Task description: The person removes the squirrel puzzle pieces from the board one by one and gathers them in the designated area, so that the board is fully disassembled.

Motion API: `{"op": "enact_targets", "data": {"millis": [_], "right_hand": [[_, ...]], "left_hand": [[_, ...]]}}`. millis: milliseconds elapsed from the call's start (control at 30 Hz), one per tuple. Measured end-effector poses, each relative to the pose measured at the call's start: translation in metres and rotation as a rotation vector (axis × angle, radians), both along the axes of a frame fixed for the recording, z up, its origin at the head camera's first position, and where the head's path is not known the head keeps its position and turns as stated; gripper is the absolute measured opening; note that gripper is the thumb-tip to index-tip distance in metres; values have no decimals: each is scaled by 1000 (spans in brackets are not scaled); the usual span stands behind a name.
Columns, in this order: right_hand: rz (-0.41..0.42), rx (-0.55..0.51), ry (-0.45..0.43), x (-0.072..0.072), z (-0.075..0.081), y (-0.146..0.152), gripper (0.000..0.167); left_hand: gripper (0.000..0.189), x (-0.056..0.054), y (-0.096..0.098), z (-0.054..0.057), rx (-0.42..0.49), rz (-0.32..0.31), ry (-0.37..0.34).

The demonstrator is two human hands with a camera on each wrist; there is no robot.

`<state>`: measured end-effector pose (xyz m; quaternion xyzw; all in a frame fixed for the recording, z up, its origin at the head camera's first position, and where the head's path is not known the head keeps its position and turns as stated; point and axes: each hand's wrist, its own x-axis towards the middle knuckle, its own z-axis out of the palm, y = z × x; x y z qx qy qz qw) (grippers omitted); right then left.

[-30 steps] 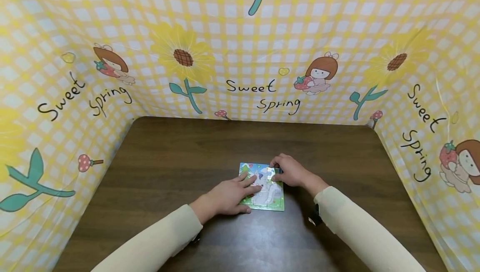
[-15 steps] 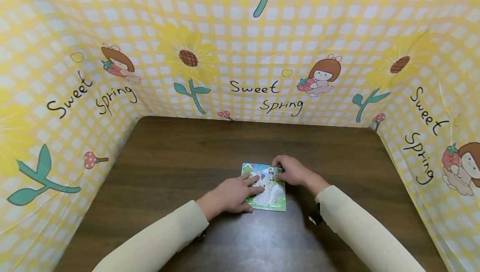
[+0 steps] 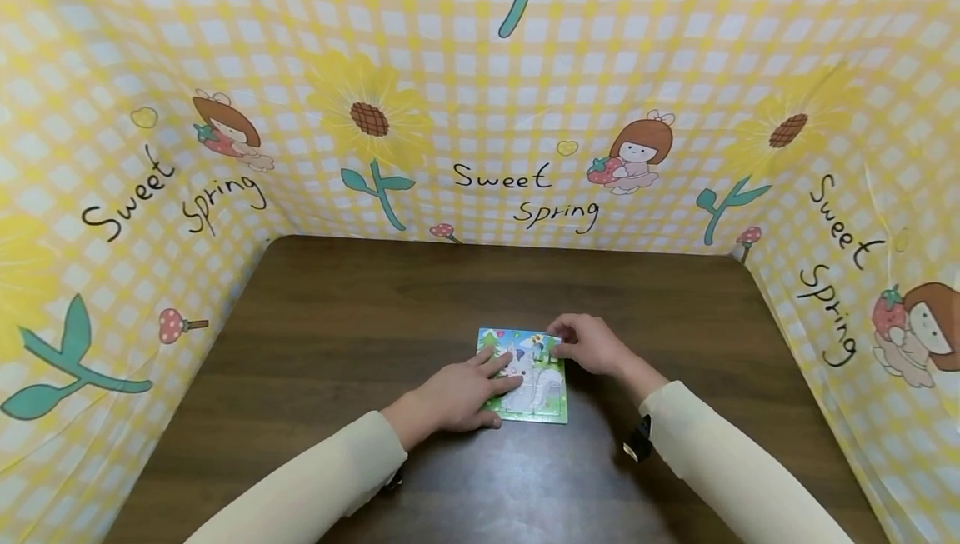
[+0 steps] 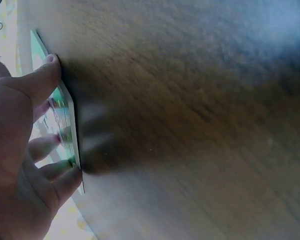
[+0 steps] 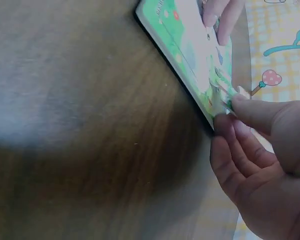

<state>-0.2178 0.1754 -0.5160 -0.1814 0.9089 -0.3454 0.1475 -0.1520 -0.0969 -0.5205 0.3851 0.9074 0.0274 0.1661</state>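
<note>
A square jigsaw puzzle (image 3: 552, 407) with a pale cartoon animal on green and blue lies flat on the table. My left hand (image 3: 459, 395) rests across its left side with spread fingers, hiding part of the picture. In the left wrist view, the thumb (image 4: 44, 75) of that hand touches the puzzle's near edge. Over the far right corner, my right hand (image 3: 595, 344) pinches a puzzle piece (image 5: 223, 89) between thumb and fingers. The piece stands tilted against the puzzle, partly hidden by the fingertips; whether it is wholly apart from the puzzle cannot be told.
A dark brown wooden table (image 3: 360, 302) carries the puzzle. Yellow checked cloth (image 3: 495, 94) with printed flowers and "Sweet Spring" lettering walls off the back and both sides. A dark band with a small device (image 3: 637, 440) sits at the right wrist.
The piece in my right hand has changed its tilt, losing its bright glare and showing more of its green print. My right hand has shifted slightly; the left stays on the puzzle.
</note>
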Motion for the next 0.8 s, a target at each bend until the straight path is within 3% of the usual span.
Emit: {"op": "enact_targets", "data": {"millis": [333, 500, 800], "right_hand": [[-33, -180, -38, 10, 13, 26, 18], [-30, -178, -11, 10, 26, 54, 19], [-150, -141, -23, 11, 34, 122, 23]], "left_hand": [[64, 3, -2, -7, 116, 29, -13], [59, 7, -4, -13, 151, 22, 21], [54, 12, -6, -11, 153, 28, 44]]}}
